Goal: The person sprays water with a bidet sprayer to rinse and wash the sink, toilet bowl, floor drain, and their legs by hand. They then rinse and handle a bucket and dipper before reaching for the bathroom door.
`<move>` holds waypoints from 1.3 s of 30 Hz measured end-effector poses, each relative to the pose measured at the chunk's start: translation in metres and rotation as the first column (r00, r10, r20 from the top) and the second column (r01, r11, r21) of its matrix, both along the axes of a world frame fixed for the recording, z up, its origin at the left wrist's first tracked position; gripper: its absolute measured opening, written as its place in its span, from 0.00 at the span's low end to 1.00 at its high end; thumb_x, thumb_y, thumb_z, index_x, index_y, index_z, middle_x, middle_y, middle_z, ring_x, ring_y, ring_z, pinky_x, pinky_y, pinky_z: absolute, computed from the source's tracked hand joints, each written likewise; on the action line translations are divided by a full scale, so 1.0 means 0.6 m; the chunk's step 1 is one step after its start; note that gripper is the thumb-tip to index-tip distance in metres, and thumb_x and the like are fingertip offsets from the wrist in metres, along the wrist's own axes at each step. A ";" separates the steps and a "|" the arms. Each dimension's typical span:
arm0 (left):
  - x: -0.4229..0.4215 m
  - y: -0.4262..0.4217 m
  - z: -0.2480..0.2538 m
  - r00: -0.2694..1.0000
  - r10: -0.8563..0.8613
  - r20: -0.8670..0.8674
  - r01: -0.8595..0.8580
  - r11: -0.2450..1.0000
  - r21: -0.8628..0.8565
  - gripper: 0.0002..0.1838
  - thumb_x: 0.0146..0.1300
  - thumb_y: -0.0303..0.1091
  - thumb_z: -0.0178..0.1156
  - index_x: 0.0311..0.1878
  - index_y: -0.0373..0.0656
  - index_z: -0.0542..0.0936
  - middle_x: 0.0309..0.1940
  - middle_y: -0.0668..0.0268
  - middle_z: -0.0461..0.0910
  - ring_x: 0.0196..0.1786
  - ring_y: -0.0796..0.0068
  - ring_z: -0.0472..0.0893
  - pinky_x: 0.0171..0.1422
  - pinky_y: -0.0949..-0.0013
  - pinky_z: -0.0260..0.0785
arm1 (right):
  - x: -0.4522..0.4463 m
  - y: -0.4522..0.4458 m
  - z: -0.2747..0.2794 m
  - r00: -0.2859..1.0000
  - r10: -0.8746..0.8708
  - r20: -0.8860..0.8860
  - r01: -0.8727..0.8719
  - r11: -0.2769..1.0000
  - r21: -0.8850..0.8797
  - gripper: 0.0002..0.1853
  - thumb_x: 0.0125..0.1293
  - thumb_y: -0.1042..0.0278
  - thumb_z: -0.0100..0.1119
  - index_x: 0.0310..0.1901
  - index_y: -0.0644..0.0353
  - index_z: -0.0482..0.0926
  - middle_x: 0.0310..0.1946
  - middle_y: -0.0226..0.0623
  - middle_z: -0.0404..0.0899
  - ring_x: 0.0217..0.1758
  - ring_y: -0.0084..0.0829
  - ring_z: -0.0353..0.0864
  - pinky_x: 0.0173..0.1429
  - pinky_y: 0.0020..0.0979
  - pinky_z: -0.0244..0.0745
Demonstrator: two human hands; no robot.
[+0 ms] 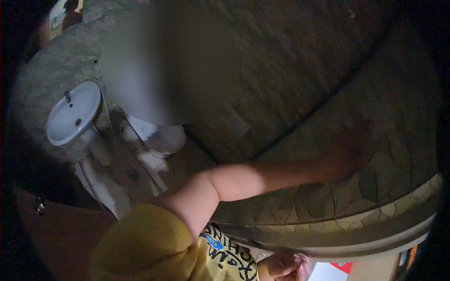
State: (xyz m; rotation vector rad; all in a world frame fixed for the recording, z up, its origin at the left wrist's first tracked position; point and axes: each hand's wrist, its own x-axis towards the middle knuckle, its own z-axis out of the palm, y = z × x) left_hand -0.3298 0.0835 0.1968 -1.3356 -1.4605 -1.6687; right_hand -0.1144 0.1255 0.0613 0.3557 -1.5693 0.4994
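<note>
My left arm, in a yellow sleeve, stretches out to the right across a dark tiled wall. At its end my left hand is in deep shadow against or near the wall; its fingers are too dark and smeared to make out. My right hand is low at the bottom edge, beside the hem of my yellow printed shirt. Its fingers are curled together, and whatever is in them, if anything, cannot be made out. Just right of that hand a white and red flat item shows, partly cut off.
A white washbasin with a tap stands on a pedestal at the left. A white toilet is beside it, largely covered by a blurred round patch. A brown door with a metal knob is at lower left. A pale frame edge curves along the lower right.
</note>
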 end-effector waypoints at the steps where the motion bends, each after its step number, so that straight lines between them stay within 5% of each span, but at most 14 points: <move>1: -0.007 -0.007 0.008 1.000 0.010 0.012 -0.010 1.000 -0.027 0.35 0.62 0.42 0.48 0.69 0.42 0.47 0.70 0.55 0.44 0.72 0.51 0.41 0.71 0.47 0.29 | -0.016 -0.017 0.008 0.998 -0.036 -0.042 0.034 0.998 -0.052 0.12 0.67 0.59 0.45 0.41 0.60 0.62 0.33 0.38 0.67 0.34 0.32 0.68 0.40 0.32 0.65; 2: -0.019 -0.023 0.010 0.998 -0.041 -0.053 0.042 0.999 0.017 0.35 0.62 0.41 0.47 0.69 0.44 0.46 0.70 0.56 0.45 0.72 0.50 0.40 0.69 0.41 0.27 | -0.033 -0.032 0.015 0.996 -0.063 -0.069 0.056 0.994 -0.097 0.12 0.67 0.60 0.48 0.40 0.60 0.65 0.34 0.38 0.68 0.35 0.32 0.69 0.42 0.31 0.66; 5: 0.093 -0.032 -0.020 0.970 0.174 -0.167 -0.191 0.977 -0.093 0.37 0.57 0.45 0.54 0.68 0.50 0.51 0.69 0.51 0.40 0.71 0.44 0.39 0.68 0.39 0.27 | -0.002 -0.087 0.009 0.996 0.005 -0.087 -0.016 0.992 -0.125 0.11 0.65 0.62 0.51 0.40 0.61 0.67 0.36 0.40 0.69 0.36 0.33 0.70 0.42 0.31 0.69; 8: 0.190 -0.110 -0.068 0.985 -0.157 -0.075 0.163 0.983 0.088 0.25 0.60 0.47 0.51 0.56 0.43 0.62 0.66 0.48 0.49 0.68 0.47 0.50 0.68 0.44 0.42 | -0.030 -0.128 0.009 0.978 0.203 -0.046 -0.207 0.972 -0.109 0.12 0.63 0.63 0.53 0.42 0.62 0.66 0.37 0.41 0.69 0.35 0.33 0.70 0.41 0.31 0.69; 9: 0.222 -0.162 -0.068 0.787 -0.587 0.190 0.592 0.805 0.036 0.26 0.62 0.55 0.47 0.51 0.41 0.66 0.65 0.52 0.53 0.67 0.51 0.53 0.67 0.52 0.47 | -0.045 -0.144 0.008 0.965 0.260 -0.030 -0.262 0.960 -0.103 0.13 0.63 0.64 0.53 0.42 0.62 0.66 0.37 0.41 0.69 0.35 0.33 0.70 0.40 0.31 0.69; 10: 0.241 -0.201 -0.080 0.609 -0.725 0.322 0.754 0.655 0.047 0.26 0.62 0.55 0.47 0.51 0.40 0.65 0.64 0.52 0.53 0.66 0.52 0.53 0.67 0.52 0.48 | -0.062 -0.159 0.006 0.949 0.314 -0.019 -0.314 0.943 -0.105 0.13 0.62 0.64 0.53 0.43 0.62 0.66 0.37 0.41 0.68 0.35 0.33 0.70 0.40 0.31 0.69; 14: 0.272 -0.279 -0.143 0.480 -0.797 0.366 0.839 0.539 0.074 0.27 0.62 0.54 0.48 0.52 0.40 0.65 0.62 0.53 0.56 0.63 0.55 0.56 0.65 0.55 0.50 | -0.104 -0.220 -0.011 0.866 0.500 0.030 -0.493 0.862 -0.117 0.15 0.60 0.66 0.55 0.45 0.62 0.65 0.38 0.43 0.68 0.33 0.33 0.70 0.38 0.31 0.70; 24: 0.177 -0.642 -0.235 0.727 -0.510 0.459 0.472 0.857 0.205 0.27 0.62 0.52 0.50 0.54 0.38 0.65 0.56 0.56 0.64 0.57 0.63 0.64 0.60 0.62 0.56 | -0.254 -0.550 -0.073 0.395 0.874 0.281 -0.830 0.471 -0.299 0.23 0.55 0.70 0.60 0.50 0.64 0.64 0.40 0.46 0.68 0.30 0.33 0.70 0.35 0.32 0.71; 32: 0.228 -0.985 -0.319 0.658 -0.436 0.615 0.298 0.900 0.318 0.28 0.62 0.50 0.51 0.56 0.37 0.64 0.51 0.58 0.69 0.52 0.69 0.70 0.56 0.68 0.61 | -0.363 -0.822 -0.108 -0.075 0.917 0.393 -0.833 0.159 -0.530 0.28 0.51 0.68 0.64 0.53 0.63 0.62 0.39 0.48 0.66 0.27 0.33 0.69 0.28 0.30 0.70; 35: 0.282 -1.091 -0.360 0.511 -0.496 0.702 0.239 0.867 0.438 0.29 0.62 0.50 0.52 0.57 0.36 0.64 0.49 0.59 0.72 0.50 0.71 0.72 0.54 0.70 0.63 | -0.412 -0.911 -0.094 -0.106 0.888 0.448 -0.894 0.112 -0.434 0.31 0.52 0.66 0.64 0.55 0.60 0.61 0.40 0.47 0.66 0.28 0.32 0.70 0.24 0.27 0.65; 36: 0.300 -1.122 -0.377 0.444 -0.521 0.729 0.173 0.848 0.500 0.29 0.62 0.49 0.52 0.57 0.36 0.64 0.48 0.59 0.72 0.49 0.72 0.73 0.54 0.71 0.63 | -0.425 -0.952 -0.071 -0.355 0.811 0.464 -0.891 -0.145 -0.430 0.22 0.53 0.68 0.63 0.49 0.62 0.68 0.35 0.43 0.69 0.26 0.29 0.70 0.22 0.25 0.61; 37: 0.326 -1.148 -0.399 0.374 -0.484 0.791 -0.020 0.849 0.528 0.29 0.62 0.49 0.52 0.57 0.36 0.64 0.48 0.59 0.73 0.48 0.73 0.73 0.53 0.71 0.64 | -0.443 -0.986 -0.044 -0.359 0.796 0.487 -0.892 -0.138 -0.431 0.22 0.53 0.68 0.63 0.49 0.62 0.68 0.35 0.43 0.69 0.26 0.29 0.70 0.22 0.25 0.61; 38: 0.352 -1.156 -0.425 0.279 -0.324 0.904 -0.463 0.779 0.422 0.27 0.61 0.49 0.55 0.54 0.35 0.69 0.44 0.61 0.75 0.47 0.74 0.74 0.51 0.70 0.65 | -0.464 -1.015 -0.019 -0.529 0.571 0.627 -0.844 -0.427 -0.323 0.16 0.53 0.69 0.62 0.43 0.62 0.73 0.32 0.39 0.71 0.25 0.29 0.71 0.23 0.24 0.63; 39: 0.376 -1.192 -0.415 -0.326 0.225 0.918 -0.453 0.815 -0.360 0.23 0.59 0.44 0.55 0.51 0.35 0.71 0.44 0.57 0.76 0.48 0.67 0.75 0.53 0.66 0.64 | -0.490 -1.035 0.001 -0.594 0.357 0.721 -0.715 -0.644 -0.271 0.14 0.50 0.63 0.66 0.36 0.58 0.76 0.28 0.33 0.72 0.25 0.26 0.72 0.25 0.23 0.65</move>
